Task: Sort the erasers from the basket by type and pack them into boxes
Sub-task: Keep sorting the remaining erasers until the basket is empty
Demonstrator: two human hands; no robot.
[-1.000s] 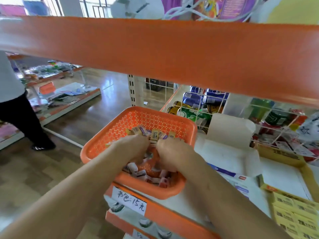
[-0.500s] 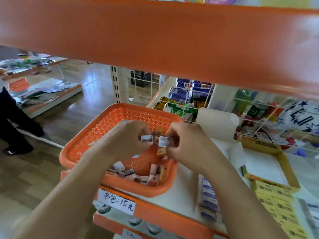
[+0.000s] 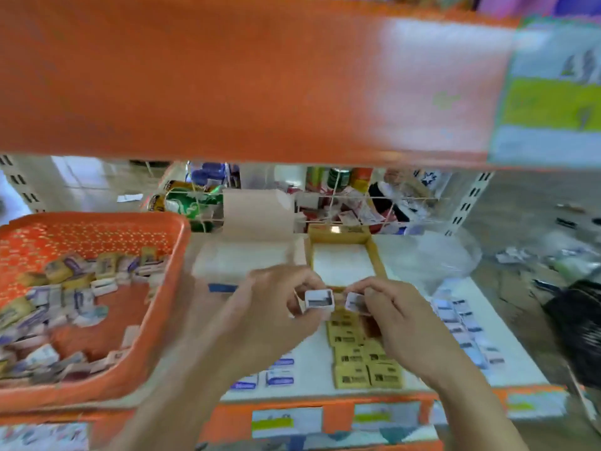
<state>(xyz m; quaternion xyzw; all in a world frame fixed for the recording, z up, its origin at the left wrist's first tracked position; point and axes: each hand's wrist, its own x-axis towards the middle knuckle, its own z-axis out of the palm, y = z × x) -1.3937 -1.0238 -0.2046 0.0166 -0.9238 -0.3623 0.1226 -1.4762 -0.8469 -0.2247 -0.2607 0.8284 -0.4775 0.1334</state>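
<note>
Orange shelf edge, white upright

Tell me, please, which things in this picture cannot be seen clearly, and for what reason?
Head view only:
- The print on the white eraser pinched by the left hand: motion blur.
- The second eraser in the right hand: half covered by its fingers.
- The orange basket: cut off by the left edge.
- The yellow erasers: partly hidden under the right hand.
</note>
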